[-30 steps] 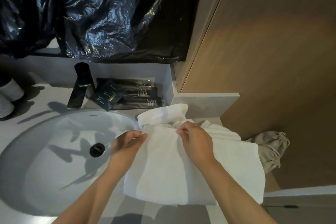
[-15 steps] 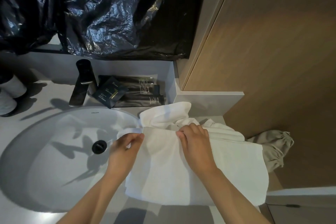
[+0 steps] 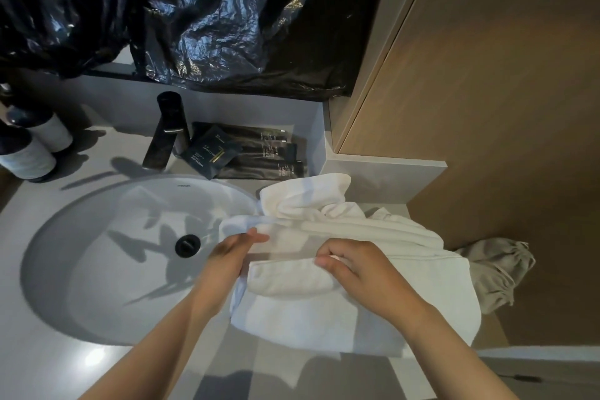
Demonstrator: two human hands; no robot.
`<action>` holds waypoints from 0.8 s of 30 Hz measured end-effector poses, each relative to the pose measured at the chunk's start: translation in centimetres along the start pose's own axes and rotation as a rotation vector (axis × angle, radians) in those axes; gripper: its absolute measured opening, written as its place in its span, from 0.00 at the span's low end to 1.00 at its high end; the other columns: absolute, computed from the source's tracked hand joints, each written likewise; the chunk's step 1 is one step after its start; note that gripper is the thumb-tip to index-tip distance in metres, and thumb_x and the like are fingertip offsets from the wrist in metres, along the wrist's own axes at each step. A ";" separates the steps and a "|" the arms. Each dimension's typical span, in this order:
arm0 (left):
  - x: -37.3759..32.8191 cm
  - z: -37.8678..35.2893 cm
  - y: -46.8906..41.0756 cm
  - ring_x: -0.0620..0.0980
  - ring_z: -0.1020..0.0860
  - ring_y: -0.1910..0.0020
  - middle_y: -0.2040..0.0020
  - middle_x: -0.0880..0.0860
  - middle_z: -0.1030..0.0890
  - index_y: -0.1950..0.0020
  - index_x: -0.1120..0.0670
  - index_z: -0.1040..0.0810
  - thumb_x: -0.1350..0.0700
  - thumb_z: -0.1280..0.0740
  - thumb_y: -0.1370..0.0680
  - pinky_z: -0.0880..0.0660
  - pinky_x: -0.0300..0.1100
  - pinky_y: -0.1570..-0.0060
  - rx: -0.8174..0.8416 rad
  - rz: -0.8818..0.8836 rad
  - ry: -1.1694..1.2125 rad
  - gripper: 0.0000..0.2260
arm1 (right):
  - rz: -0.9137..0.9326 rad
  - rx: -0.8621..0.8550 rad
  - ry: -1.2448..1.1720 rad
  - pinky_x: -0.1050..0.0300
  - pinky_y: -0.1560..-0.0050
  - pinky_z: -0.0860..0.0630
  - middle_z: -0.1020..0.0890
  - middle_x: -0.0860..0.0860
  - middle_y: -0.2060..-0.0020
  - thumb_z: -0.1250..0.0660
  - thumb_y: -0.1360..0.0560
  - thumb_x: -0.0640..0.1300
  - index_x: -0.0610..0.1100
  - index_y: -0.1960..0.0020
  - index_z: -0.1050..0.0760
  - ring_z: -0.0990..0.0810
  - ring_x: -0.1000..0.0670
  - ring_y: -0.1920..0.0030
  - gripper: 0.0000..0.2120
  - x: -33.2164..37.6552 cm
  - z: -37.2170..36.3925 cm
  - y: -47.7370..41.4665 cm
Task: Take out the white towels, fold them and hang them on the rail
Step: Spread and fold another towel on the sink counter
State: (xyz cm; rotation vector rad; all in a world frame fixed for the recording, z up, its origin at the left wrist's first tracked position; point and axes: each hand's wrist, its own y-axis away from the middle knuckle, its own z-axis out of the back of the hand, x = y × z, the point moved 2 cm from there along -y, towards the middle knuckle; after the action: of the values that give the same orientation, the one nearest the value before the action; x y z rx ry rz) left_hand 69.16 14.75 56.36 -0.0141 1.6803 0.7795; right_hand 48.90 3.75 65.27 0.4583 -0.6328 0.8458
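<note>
While the right hand [image 3: 363, 273] pinches a turned-over flap of the white towel [image 3: 324, 318] between thumb and curled fingers, the left hand [image 3: 230, 256] lies at the towel's left edge with fingers nearly straight; whether it nips the cloth cannot be told. The towel lies flat on the counter [image 3: 32, 373] just right of the sink [image 3: 97, 269], its left edge overhanging the sink's rim.

The step looks to be a lengthwise fold. Doing it well probably means carrying both ends of the flap across together, so the crease runs parallel to the long edge, then smoothing outward with flat palms. The overhanging corner is best kept from slipping into the sink. No rail is in view.

Counted: two white towels seem present, the flat one and a crumpled towel [image 3: 305, 195] touching it behind, though layers may hide more; two bottles [image 3: 32, 159]; one tap [image 3: 165, 136]; one square dark packet [image 3: 211, 156]; three long sachets [image 3: 269, 169]; one beige drawstring bag [image 3: 496, 269].
</note>
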 end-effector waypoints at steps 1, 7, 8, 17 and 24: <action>0.2 0.0 -0.1 0.51 0.17 0.48 0.50 0.48 0.15 0.48 0.45 0.15 0.33 0.37 0.27 0.24 0.51 0.44 -0.009 -0.002 0.021 0.21 | -0.002 -0.005 0.020 0.59 0.54 0.26 0.20 0.59 0.61 0.38 0.20 0.54 0.55 0.57 0.25 0.22 0.57 0.56 0.08 -0.1 -0.1 -0.1; 0.3 0.0 -0.3 0.49 0.19 0.42 0.43 0.49 0.16 0.44 0.44 0.17 0.31 0.38 0.28 0.26 0.49 0.42 0.011 0.004 0.176 0.23 | -0.062 -0.120 0.329 0.52 0.57 0.28 0.21 0.55 0.60 0.42 0.18 0.51 0.47 0.52 0.27 0.23 0.49 0.59 0.10 -0.9 -1.5 -3.4; 0.2 0.0 -0.2 0.49 0.19 0.42 0.43 0.48 0.16 0.44 0.44 0.17 0.30 0.38 0.30 0.26 0.50 0.41 0.003 -0.011 0.152 0.24 | -0.071 -0.118 0.366 0.51 0.56 0.27 0.20 0.53 0.59 0.43 0.18 0.52 0.46 0.51 0.26 0.22 0.48 0.59 0.11 -1.1 -1.8 -3.9; -1.1 -1.8 0.3 0.51 0.22 0.57 0.62 0.53 0.23 0.59 0.54 0.27 0.40 0.28 0.29 0.32 0.35 0.64 -0.249 -0.121 -0.139 0.18 | -0.004 -0.170 0.464 0.52 0.62 0.30 0.19 0.53 0.59 0.44 0.18 0.55 0.47 0.52 0.26 0.21 0.47 0.60 0.14 -2.0 -2.3 -4.5; -1.5 -1.7 0.2 0.47 0.20 0.67 0.68 0.48 0.18 0.66 0.52 0.18 0.47 0.24 0.30 0.26 0.42 0.65 -0.280 -0.099 -0.142 0.11 | 0.019 -0.309 0.544 0.55 0.70 0.34 0.19 0.51 0.70 0.40 0.20 0.59 0.46 0.60 0.25 0.21 0.47 0.68 0.19 -4.0 -0.3 -1.4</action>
State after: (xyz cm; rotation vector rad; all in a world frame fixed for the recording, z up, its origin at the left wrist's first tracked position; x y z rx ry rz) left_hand 68.00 13.50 57.84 -0.2302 1.4155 0.9138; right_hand 48.15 0.93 62.19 -0.0644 -0.2536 0.8271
